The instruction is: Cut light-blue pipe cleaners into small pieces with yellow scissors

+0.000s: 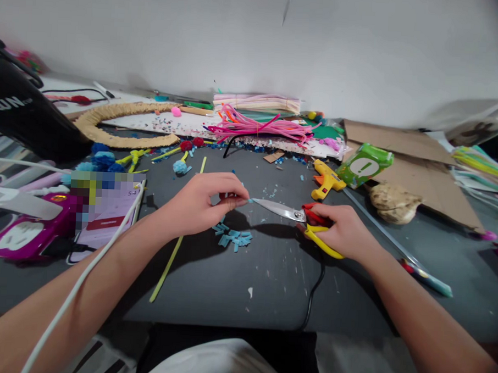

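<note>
My left hand [201, 203] is pinched shut on a small blue piece above the grey table [236, 285], fingertips pointing right. My right hand [341, 232] grips scissors [301, 216] with red and yellow handles; their closed blades point left and the tip meets the blue piece at my left fingertips. Under the hands lies a small heap of cut blue bits [232, 238]. A yellow-green strip [176, 249] runs diagonally under my left wrist.
A yellow glue gun [327, 179], green packet [365, 167] and cardboard [415, 161] lie at the right. Pink pipe cleaners [260, 126] and a woven ring [115, 123] sit at the back. At the left are a phone [107, 213], white cable [88, 267], pompoms [101, 158].
</note>
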Available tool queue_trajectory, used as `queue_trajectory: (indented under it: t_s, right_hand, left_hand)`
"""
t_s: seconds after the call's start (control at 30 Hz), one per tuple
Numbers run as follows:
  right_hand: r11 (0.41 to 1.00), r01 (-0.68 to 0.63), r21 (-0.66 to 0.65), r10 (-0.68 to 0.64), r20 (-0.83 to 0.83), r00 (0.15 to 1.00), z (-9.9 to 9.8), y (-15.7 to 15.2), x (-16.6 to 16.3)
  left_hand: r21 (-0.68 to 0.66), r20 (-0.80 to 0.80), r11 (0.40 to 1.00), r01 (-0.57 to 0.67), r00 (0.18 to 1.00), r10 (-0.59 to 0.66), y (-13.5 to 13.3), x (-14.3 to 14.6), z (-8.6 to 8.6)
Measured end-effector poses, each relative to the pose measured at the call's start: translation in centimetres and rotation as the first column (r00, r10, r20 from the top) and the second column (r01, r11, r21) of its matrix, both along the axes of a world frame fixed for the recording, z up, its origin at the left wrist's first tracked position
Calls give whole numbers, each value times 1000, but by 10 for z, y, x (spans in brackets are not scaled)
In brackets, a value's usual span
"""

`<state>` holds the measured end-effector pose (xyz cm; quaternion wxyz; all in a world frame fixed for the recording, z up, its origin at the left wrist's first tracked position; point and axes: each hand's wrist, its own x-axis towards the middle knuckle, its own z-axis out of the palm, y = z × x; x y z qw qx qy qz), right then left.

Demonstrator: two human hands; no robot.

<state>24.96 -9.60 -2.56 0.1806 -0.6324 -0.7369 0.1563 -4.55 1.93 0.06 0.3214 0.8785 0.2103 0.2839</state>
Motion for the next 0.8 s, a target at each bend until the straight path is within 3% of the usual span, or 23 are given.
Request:
queue_trajectory:
  t_s: [0.2, 0.43, 0.8]
  right_hand:
    - [999, 45, -13, -46, -82, 996, 1, -1, -2]
    - [999, 15, -36, -18, -68, 998, 2, -1, -1]
    - [999, 0, -38, -1, -43, 999, 0, 0, -1]
  left_hand:
    - [164, 2, 986, 34, 999, -35, -1, -3, 1]
    - [497, -40, 866, 52, 998, -37, 1, -5, -1]
    - [560, -29, 827, 41, 999, -30, 3, -5, -3]
